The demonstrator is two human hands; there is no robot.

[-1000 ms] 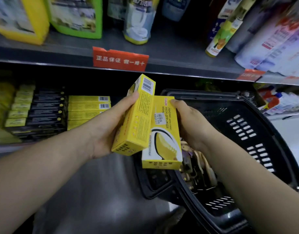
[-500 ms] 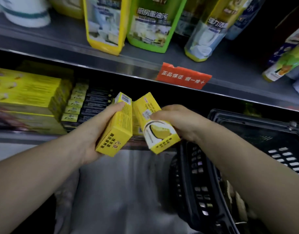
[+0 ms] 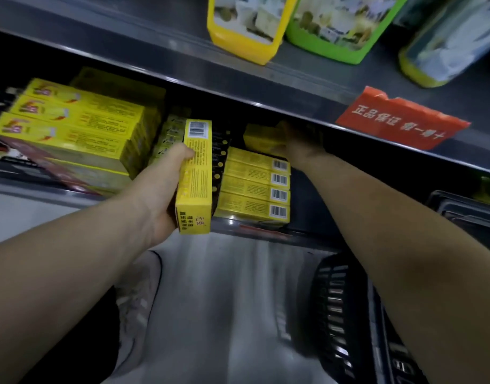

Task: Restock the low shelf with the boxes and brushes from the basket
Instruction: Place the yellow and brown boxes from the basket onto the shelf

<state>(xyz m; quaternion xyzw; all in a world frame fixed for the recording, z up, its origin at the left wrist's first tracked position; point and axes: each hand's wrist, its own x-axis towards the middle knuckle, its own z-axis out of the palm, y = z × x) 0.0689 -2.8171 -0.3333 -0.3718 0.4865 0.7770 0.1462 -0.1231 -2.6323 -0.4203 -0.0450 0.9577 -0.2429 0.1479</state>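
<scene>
above the stack (image 3: 254, 187) now, right box (image 3: 261, 140)

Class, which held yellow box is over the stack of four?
The box in the right hand, above that stack; the left hand's box sits lower, to its left.

Low shelf (image 3: 52, 193) under stacks of yellow boxes (image 3: 252, 187) and longer yellow cartons (image 3: 80, 128).

Shop aisle: grey metal shelving (image 3: 238, 88) packed with stacks of identical barcoded yellow boxes (image 3: 249, 189), red printed shelf tag (image 3: 401, 120), black shopping basket (image 3: 335, 314) alongside.
</scene>
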